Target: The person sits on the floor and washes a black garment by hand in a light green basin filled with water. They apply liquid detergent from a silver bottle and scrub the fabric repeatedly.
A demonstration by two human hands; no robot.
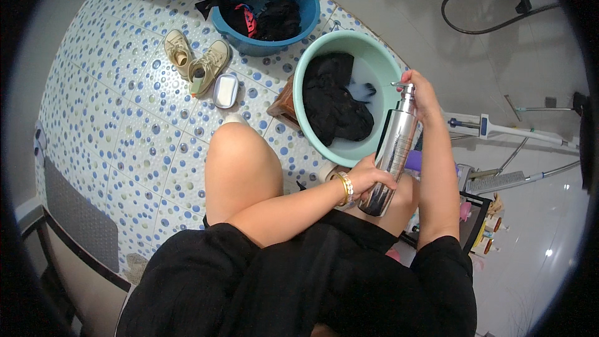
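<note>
A shiny silver pump bottle (393,150) is tilted across my lap beside the light green basin (302,79). My left hand (369,179), with bracelets at the wrist, is wrapped around the bottle's lower body. At the bottle's top, the fingers of my right hand (421,96) hold the pump head and neck. Soaking in the basin's cloudy water is a bundle of black cloth (334,103). The basin rests on a brown wooden stool (285,103), mostly hidden beneath it.
A blue tub (309,4) with dark clothes stands farther off. Canvas shoes (213,58), with a brush in one, sit near a soap dish (226,91). On the right are a mop (519,135), a rack (482,210) with bottles and a black shower hose (449,14).
</note>
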